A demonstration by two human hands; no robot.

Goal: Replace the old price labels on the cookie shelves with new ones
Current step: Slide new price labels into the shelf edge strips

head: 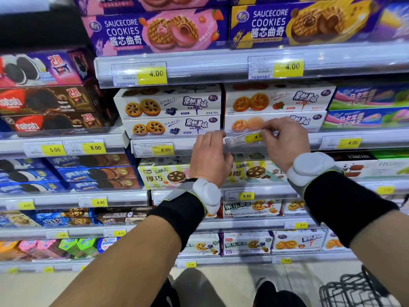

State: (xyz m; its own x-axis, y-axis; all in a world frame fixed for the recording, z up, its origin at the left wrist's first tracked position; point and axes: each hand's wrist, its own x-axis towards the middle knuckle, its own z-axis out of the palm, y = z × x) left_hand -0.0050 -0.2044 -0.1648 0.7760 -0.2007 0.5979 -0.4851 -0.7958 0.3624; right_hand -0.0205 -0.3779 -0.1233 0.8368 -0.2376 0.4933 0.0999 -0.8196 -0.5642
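A white and yellow price label (247, 138) reading about 4.00 sits tilted at the clear strip of the second shelf rail (314, 140). My right hand (285, 142) pinches the label's right end with thumb and fingertips. My left hand (209, 157) grips the rail's clear cover just left of the label, fingers curled over its top edge. Other labels stay in the rail: a 4.00 label (155, 149) to the left and another 4.00 label (343, 142) to the right. White cookie boxes (274, 100) stand directly behind the hands.
Purple Saucecore cookie boxes (159, 32) fill the top shelf, above two 4.00 labels (141, 73). Dark biscuit boxes (51, 103) stand at left over 5.00 labels (66, 149). Lower shelves hold more cookies. A black wire basket (354, 291) stands on the floor at bottom right.
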